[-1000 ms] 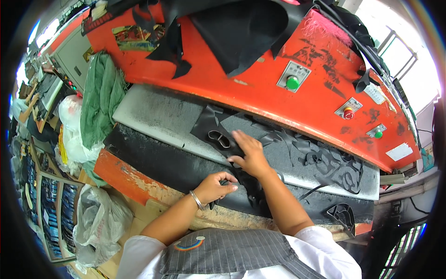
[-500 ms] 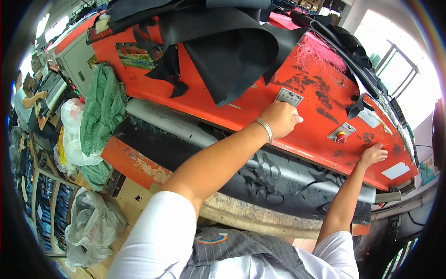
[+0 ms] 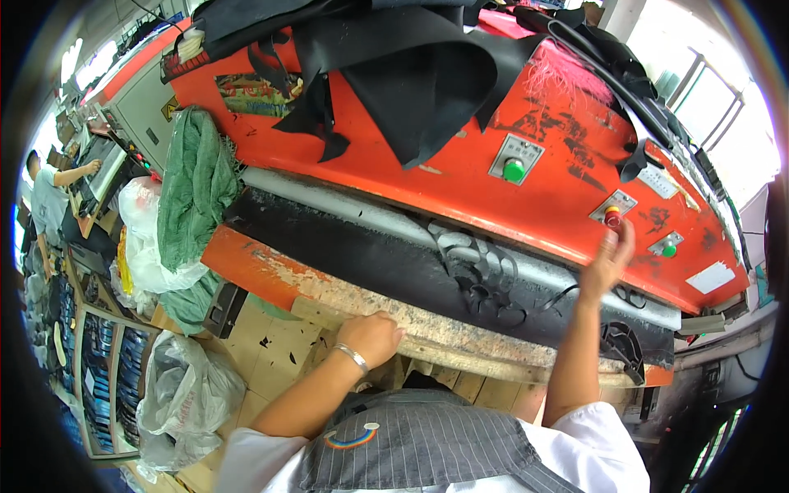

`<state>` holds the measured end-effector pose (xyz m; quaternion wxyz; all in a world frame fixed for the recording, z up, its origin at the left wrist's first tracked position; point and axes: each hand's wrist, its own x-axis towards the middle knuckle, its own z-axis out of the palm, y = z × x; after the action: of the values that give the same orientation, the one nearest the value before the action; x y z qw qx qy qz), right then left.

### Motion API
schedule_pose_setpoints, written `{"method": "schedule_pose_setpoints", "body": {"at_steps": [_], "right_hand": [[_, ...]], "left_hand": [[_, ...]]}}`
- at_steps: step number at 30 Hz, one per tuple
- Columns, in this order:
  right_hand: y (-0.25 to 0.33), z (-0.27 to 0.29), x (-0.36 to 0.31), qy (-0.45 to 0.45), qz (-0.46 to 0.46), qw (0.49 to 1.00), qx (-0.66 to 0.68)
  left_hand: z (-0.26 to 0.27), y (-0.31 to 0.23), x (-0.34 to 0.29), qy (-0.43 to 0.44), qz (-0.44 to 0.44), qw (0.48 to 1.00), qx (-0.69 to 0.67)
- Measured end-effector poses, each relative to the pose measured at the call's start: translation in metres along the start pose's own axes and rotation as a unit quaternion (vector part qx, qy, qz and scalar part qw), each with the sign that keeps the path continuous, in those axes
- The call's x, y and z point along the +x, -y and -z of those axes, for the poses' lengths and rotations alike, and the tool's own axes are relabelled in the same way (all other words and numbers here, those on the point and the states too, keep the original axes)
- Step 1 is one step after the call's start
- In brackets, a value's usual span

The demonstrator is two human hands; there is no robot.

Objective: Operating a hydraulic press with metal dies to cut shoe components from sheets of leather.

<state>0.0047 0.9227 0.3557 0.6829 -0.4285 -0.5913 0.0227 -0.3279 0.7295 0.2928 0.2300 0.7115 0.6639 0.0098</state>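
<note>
My left hand rests as a loose fist on the worn wooden front edge of the orange press machine; it holds nothing I can see. My right hand is raised with fingers spread, just below the red button on the machine's front panel. A green button sits further left and another green button to the right. Black sheet material with cut-out holes lies on the press bed under the orange head.
Black leather pieces drape over the machine's top. A green cloth hangs at its left end above white plastic bags. Another person works at a machine far left. Shelving stands at the lower left.
My left hand has dropped from the left green button to the wooden front edge. My right hand has come off the right-hand button and hovers near the red one.
</note>
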Motion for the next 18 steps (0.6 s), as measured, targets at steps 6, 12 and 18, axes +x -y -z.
{"method": "schedule_pose_setpoints", "body": {"at_steps": [6,12,18], "right_hand": [[0.078,-0.130,-0.079,0.278,-0.106,0.954,0.038],[0.088,-0.150,-0.101,0.440,-0.191,0.877,-0.028],[0.065,-0.207,-0.130,0.499,-0.044,0.843,-0.198]], "left_hand": [[-0.003,-0.007,-0.002,-0.121,0.021,0.992,-0.030],[-0.004,0.023,-0.014,-0.069,0.015,0.997,-0.045],[0.033,0.082,0.075,-0.155,0.065,0.960,-0.222]]}}
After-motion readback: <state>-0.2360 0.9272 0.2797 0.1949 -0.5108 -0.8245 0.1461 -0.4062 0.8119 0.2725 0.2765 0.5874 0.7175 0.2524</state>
